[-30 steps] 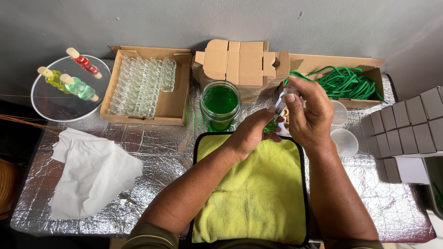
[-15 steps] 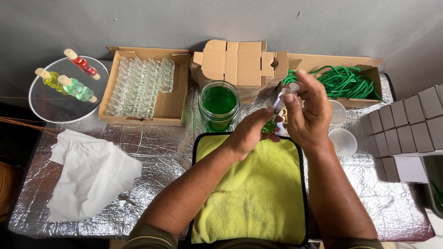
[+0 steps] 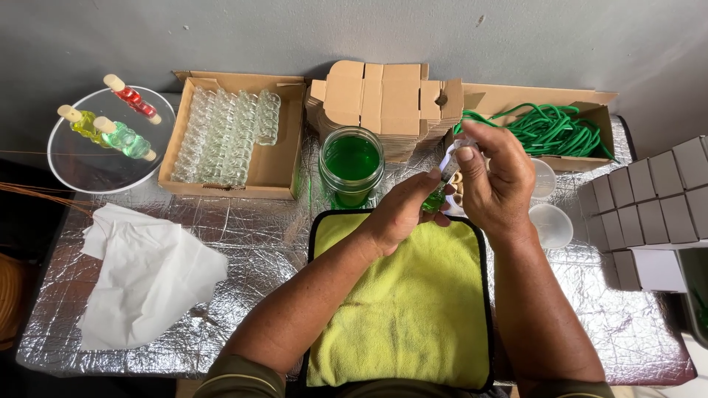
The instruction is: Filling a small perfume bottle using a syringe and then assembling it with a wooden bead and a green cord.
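Note:
My left hand [image 3: 402, 214] grips a small glass bottle with green liquid [image 3: 435, 200] just above the far edge of a yellow cloth [image 3: 402, 309]. My right hand [image 3: 494, 177] is closed around a white syringe-like dropper [image 3: 448, 158], whose tip points down at the bottle's mouth. A glass jar of green liquid [image 3: 352, 166] stands just left of my hands. Most of the bottle is hidden by my fingers.
A cardboard box of empty glass bottles [image 3: 232, 136] sits at the back left, beside a clear bowl [image 3: 110, 140] with corked coloured bottles. Flat cardboard blanks [image 3: 387, 96], a box of green cord [image 3: 553, 129], clear cups [image 3: 549, 225], grey boxes [image 3: 649, 206] and white paper [image 3: 144, 284] lie around.
Both hands have stayed in nearly the same spot above the cloth; my right hand has shifted slightly on the dropper over the bottle.

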